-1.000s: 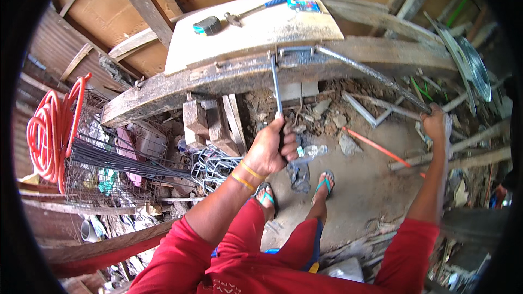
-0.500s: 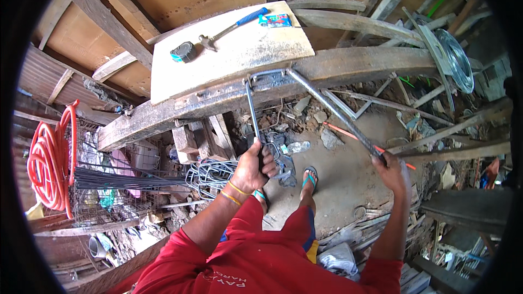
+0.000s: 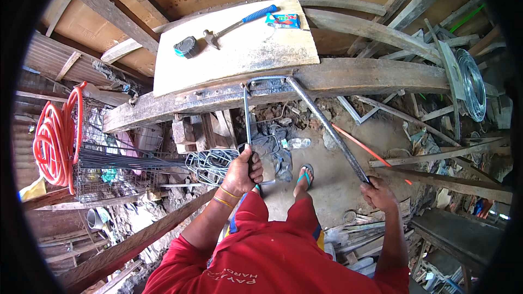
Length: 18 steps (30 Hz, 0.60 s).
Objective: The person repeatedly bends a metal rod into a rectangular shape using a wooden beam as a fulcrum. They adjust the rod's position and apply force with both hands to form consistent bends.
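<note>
Head view. A person in a red shirt stands at a rough timber bench (image 3: 381,79) and works a steel rod (image 3: 247,114) into shape. The left hand (image 3: 242,171) is closed around the lower end of the rod, fingers (image 3: 256,167) wrapped fully about it. The rod runs up from this hand to the bench edge, where it turns a corner and passes along the timber for a short stretch. There it meets the head of a long bending bar (image 3: 327,125), a dark tube that slopes down and to the right. The right hand (image 3: 378,193) is closed on the bar's lower end, arm extended.

Step in hand, as judged: a bend is being formed at the bench edge, one hand steadying the rod while the other levers the bar. Two corners already show in the rod, so the piece appears partly made. The next move would call for a firm hold on the rod, so that it does not twist out of plane, and a steady swing of the bar until the corner is square.

Surroundings. A pale board (image 3: 234,49) lies on the bench and carries a hammer (image 3: 239,22) with a blue grip, a tape measure (image 3: 187,47) and a small blue packet (image 3: 283,20). A heap of finished bent stirrups (image 3: 210,164) lies on the ground beside the left hand. An orange hose (image 3: 52,136) hangs coiled at left, a coil of wire (image 3: 471,84) at right.
</note>
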Tool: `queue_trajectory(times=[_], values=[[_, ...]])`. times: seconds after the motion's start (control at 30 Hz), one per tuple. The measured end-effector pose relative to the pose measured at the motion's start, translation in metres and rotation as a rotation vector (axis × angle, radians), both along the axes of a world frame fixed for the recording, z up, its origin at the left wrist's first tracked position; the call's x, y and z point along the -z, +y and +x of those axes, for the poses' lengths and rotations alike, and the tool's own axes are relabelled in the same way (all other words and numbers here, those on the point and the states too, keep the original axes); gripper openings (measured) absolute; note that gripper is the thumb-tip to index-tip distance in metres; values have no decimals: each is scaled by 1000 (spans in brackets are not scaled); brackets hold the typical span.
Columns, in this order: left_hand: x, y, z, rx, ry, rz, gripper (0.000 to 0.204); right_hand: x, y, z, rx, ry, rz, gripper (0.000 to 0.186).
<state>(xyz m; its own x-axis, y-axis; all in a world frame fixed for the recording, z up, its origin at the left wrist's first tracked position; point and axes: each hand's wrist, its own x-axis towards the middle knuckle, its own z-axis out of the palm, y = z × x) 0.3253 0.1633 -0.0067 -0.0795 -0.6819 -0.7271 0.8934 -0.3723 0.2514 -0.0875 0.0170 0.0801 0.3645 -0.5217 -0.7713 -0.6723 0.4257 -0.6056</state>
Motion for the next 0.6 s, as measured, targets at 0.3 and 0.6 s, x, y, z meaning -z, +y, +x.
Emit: queue_trajectory(times=[0.3,0.6], values=[[19,18,-10,-153,-15,-148,44,19,14,0,163,-104,70,27],[6,14,-145,638,-815,-872,44,19,16,1,209,-112,80,28]])
